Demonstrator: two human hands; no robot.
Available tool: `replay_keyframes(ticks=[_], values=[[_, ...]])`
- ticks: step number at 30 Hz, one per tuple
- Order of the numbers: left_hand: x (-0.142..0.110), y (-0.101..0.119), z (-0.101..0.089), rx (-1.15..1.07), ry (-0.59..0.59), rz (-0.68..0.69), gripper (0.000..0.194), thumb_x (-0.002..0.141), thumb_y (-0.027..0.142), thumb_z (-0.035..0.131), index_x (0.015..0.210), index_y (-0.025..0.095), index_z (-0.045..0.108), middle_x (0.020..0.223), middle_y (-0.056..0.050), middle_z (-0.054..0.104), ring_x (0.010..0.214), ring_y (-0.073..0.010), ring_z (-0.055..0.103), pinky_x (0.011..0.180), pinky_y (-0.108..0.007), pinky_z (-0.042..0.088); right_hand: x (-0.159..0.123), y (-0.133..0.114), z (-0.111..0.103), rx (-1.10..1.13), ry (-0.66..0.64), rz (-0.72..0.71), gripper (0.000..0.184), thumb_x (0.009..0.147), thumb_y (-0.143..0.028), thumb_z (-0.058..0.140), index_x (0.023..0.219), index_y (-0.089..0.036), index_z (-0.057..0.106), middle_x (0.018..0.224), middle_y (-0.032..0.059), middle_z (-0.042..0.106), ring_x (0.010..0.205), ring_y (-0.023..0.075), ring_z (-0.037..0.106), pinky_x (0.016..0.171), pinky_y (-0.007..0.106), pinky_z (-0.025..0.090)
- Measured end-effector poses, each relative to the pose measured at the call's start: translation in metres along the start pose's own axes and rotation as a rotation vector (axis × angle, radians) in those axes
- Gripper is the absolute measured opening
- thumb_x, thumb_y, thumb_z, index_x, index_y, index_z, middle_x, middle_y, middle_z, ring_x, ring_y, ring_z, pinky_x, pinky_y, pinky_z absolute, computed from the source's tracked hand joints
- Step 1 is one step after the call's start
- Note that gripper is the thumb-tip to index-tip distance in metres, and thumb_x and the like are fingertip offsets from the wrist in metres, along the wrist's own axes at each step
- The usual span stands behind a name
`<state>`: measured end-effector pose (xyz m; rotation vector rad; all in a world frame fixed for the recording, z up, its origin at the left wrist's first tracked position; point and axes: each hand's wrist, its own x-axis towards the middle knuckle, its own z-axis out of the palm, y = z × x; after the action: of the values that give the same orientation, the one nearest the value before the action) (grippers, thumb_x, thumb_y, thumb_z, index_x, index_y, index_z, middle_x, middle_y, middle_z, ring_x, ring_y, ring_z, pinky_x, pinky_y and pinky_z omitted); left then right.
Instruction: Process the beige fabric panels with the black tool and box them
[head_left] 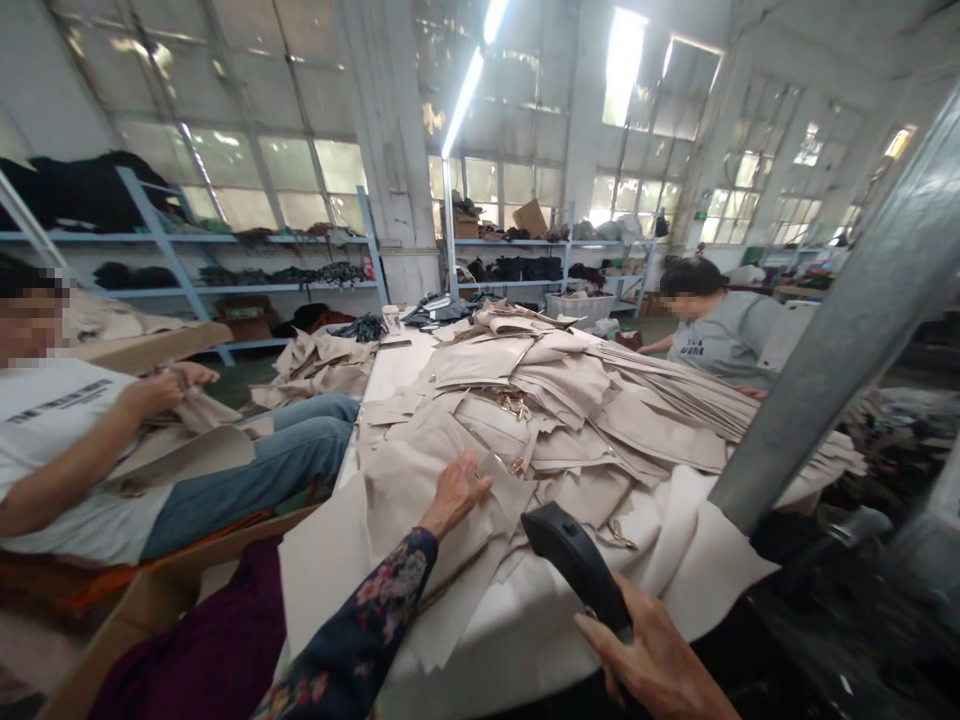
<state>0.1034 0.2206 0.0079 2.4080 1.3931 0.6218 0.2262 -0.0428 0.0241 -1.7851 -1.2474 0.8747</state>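
My left hand lies on the near side of the heap, with its fingers curled and pressed together at the edge of a beige fabric or leather piece. In my right hand, at the lower right, is a black curved handheld tool; its exact kind is unclear. The tool's blunt end points up and left, over the near edge of the pieces. Beige pieces overlap in a large pile around both hands. Small gold-coloured metal parts show among them, some looking like zipper ends.
A slanted metal post stands close on the right. One person sits at left handling beige pieces; another is at the far right. A cardboard box with purple cloth stands at lower left. Blue shelves line the wall.
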Motion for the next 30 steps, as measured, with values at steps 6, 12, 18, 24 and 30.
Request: replay_keyframes(ticks=[6,12,18,24,30], values=[[0.001,-0.010,-0.046,-0.372,0.175,-0.021,0.008,0.061,0.012,0.048,0.064,0.020,0.050,0.052,0.004,0.045,0.056,-0.0151,0.049,0.057,-0.025,0.034,-0.005,-0.001,0.000,0.025,0.032,-0.016,0.035,0.083,-0.043,0.050,0.102,-0.014,0.050,0.060,-0.0041,0.050,0.039,0.0119,0.054,0.039,0.020,0.044],[0.002,0.009,-0.144,-0.807,0.291,0.055,0.027,0.057,0.022,0.040,0.083,0.021,0.046,0.053,0.008,0.038,0.040,-0.0093,0.032,0.042,-0.020,0.026,-0.003,-0.002,0.007,0.014,0.060,-0.038,0.036,0.081,-0.048,0.051,0.096,-0.015,0.053,0.058,-0.0041,0.050,0.038,0.0116,0.052,0.037,0.020,0.041],[-0.035,-0.028,-0.176,-1.176,0.263,0.064,0.038,0.052,0.021,0.052,0.090,0.020,0.051,0.066,0.006,0.056,0.042,-0.0065,0.039,0.040,-0.017,0.028,-0.011,-0.013,0.002,-0.026,0.074,-0.021,0.035,0.083,-0.048,0.047,0.093,-0.014,0.050,0.049,-0.0070,0.045,0.038,0.0124,0.052,0.040,0.020,0.041],[-0.076,-0.125,-0.115,-0.993,0.238,-0.321,0.036,0.051,0.022,0.058,0.086,0.016,0.059,0.052,0.007,0.056,0.041,-0.0096,0.044,0.040,-0.019,0.030,-0.009,-0.014,0.007,-0.072,-0.003,0.026,0.037,0.082,-0.051,0.048,0.094,-0.016,0.049,0.048,-0.0069,0.046,0.038,0.0146,0.054,0.039,0.022,0.043],[-0.103,-0.139,-0.085,-1.025,0.152,-0.443,0.041,0.056,0.032,0.070,0.092,0.014,0.063,0.059,0.001,0.064,0.052,-0.0169,0.058,0.048,-0.024,0.043,0.001,-0.032,0.028,-0.088,-0.034,0.024,0.030,0.081,-0.048,0.051,0.085,-0.018,0.047,0.050,-0.0072,0.046,0.039,0.0127,0.053,0.040,0.021,0.043]])
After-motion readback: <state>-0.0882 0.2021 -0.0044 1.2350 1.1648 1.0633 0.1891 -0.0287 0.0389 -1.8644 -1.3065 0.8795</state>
